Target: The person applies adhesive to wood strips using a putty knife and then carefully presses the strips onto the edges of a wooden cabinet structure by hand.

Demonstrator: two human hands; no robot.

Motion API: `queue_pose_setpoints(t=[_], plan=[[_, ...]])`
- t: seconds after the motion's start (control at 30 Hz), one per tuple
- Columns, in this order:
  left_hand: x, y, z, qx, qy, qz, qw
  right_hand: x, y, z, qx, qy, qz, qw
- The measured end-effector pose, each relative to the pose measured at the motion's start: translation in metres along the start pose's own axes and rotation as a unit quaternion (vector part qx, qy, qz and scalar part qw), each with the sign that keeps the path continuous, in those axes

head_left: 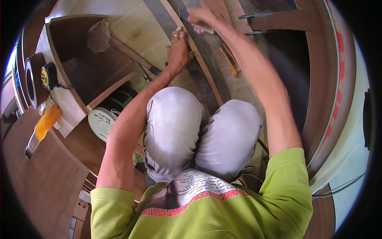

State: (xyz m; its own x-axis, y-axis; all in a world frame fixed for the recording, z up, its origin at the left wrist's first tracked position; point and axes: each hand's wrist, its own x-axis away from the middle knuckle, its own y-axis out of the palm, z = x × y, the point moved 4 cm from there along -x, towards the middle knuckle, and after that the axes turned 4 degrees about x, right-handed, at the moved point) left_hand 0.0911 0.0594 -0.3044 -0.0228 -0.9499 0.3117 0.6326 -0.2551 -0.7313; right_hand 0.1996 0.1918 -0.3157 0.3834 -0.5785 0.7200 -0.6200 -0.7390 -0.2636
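Note:
A long narrow wooden strip (206,75) runs from the far edge toward my knees. My left hand (180,53), with rings and a pale wrap on one fingertip, rests against it; fingers are stretched forward and the thumb lies apart, touching the strip's edge. Beyond and to the right, my right hand (202,18) is closed and smeared by motion, above the floor by the strip. Something light-coloured shows under its fingers, too blurred to name. An orange utility knife (228,63) lies close to the strip, below the right hand.
At left stands an open wooden box (67,99) with a mallet (129,51) across it. A tape measure (49,75), a tape roll (34,79) and an amber-handled tool (45,125) are beside it. A white-lidded round container (101,124) sits nearer. A curved wooden frame (318,91) stands at right.

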Motion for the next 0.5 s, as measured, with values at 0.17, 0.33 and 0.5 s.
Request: queue_pose_setpoints(t=[0.17,0.33,0.5], plan=[[-0.003,0.001,0.002,0.001,-0.004,-0.002,1.0,0.066,0.035,0.057,0.099,-0.037,-0.025,0.994],[-0.004,0.003,0.009,0.013,0.016,-0.004,1.0,0.144,0.072,0.117,0.186,-0.046,0.08,0.978],[-0.005,0.003,0.003,0.001,0.021,-0.001,1.0,0.185,0.076,0.117,0.157,0.08,-0.006,0.984]])
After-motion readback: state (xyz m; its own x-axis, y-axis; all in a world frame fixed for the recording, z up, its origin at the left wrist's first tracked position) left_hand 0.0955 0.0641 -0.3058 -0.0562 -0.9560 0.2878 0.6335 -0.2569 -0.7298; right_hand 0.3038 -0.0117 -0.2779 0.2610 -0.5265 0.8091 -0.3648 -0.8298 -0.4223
